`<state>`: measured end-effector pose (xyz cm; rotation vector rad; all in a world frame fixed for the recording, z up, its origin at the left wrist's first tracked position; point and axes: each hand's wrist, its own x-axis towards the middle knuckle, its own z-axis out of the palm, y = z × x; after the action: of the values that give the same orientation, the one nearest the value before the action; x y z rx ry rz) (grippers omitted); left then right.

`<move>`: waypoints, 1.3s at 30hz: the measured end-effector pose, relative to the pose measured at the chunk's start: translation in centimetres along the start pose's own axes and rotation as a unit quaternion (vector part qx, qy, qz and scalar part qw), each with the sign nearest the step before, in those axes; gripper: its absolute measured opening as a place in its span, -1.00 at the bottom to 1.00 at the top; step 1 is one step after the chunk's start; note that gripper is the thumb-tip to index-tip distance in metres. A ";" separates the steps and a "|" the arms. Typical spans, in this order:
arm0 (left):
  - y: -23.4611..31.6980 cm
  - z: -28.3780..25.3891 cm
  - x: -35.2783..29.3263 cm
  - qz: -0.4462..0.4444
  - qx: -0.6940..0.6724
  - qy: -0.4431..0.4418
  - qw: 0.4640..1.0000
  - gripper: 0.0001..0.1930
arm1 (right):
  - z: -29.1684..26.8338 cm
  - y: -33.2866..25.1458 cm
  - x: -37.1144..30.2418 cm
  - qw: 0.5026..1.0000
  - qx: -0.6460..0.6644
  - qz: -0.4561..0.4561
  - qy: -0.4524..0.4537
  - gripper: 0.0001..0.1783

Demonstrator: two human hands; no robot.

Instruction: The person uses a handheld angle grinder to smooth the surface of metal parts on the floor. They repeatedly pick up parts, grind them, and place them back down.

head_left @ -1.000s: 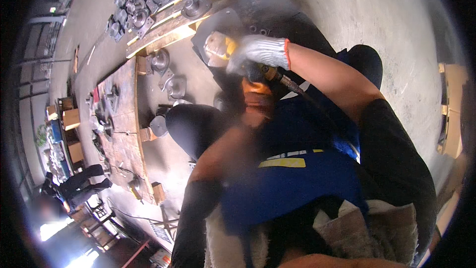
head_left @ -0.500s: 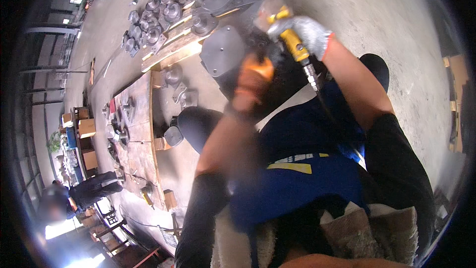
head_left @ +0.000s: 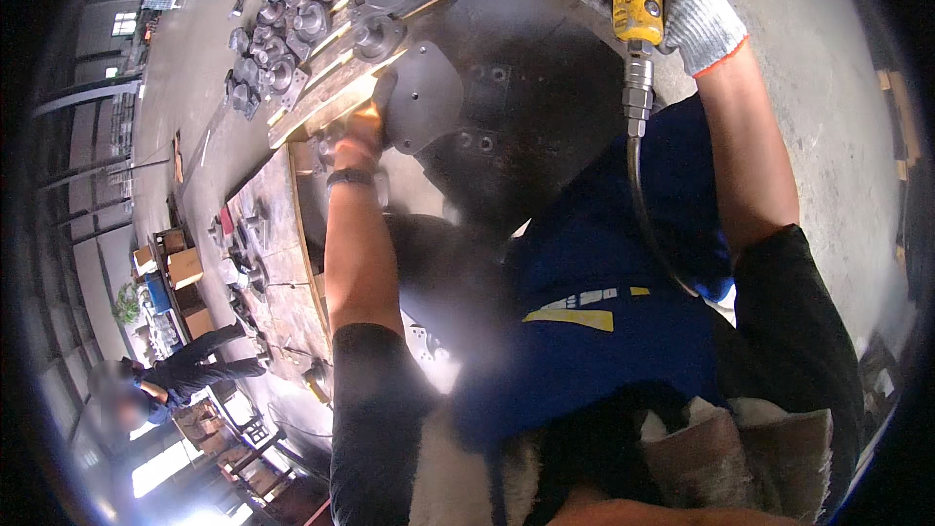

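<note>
My right hand (head_left: 696,5), in a white knit glove, is closed around a yellow air tool (head_left: 637,0). Its silver coupling and hose run down toward my blue apron; the working end is past the top edge of the picture. At the left, my left hand (head_left: 360,131), in an orange and dark glove, has its fingers curled at the left edge of a rounded grey metal plate (head_left: 424,97) with small holes. Glare washes out part of that hand. The plate lies on the left side of a dark, flat work surface (head_left: 555,88) between my knees.
Many machined metal parts (head_left: 307,24) stand on a wooden pallet (head_left: 331,97) at the far left. A wooden table (head_left: 278,263) with more parts is on the left. Beyond it are cardboard boxes (head_left: 185,268) and another person (head_left: 200,365).
My left hand has moved left from above the dark surface to the plate's edge. The right hand has lifted the air tool up and to the right, away from the surface.
</note>
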<state>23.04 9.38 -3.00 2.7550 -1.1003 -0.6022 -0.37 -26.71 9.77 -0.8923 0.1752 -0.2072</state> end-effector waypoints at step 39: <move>21.4 12.1 -14.9 0.058 -0.200 0.086 0.974 -0.77 | 1.8 5.4 -2.9 0.965 -0.177 0.190 -0.050 -0.64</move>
<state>-5.26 4.44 -3.97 2.3327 -0.9701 -0.4940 -2.20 -21.32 6.86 -1.2008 0.2903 0.2345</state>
